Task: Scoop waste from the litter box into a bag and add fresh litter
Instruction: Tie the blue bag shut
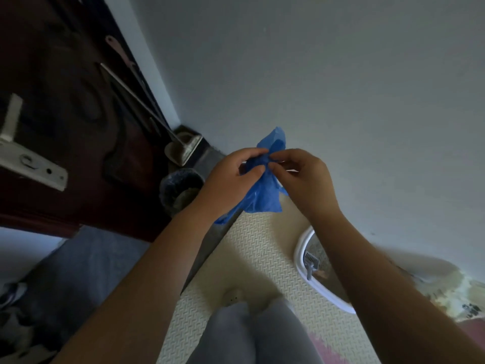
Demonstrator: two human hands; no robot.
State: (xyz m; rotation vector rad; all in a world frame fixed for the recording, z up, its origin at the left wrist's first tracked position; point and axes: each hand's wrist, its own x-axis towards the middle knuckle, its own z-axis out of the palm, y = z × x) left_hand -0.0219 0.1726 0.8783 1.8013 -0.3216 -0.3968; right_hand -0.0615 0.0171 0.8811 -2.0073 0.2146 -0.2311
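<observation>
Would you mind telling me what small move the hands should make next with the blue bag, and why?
Probably pull the pinched layers apart to open the bag. The left hand and right hand both pinch it where it is bunched and closed, and the scoop lies in the litter box, so nothing can go in yet.

Floor (86, 258) carries a cream textured mat (252, 248). White-rimmed litter box (298, 256) sits on it. Dark bin (166, 198) stands just beyond.

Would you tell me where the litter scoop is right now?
In the head view, the grey scoop lies inside the white litter box, at lower right on the mat.
</observation>
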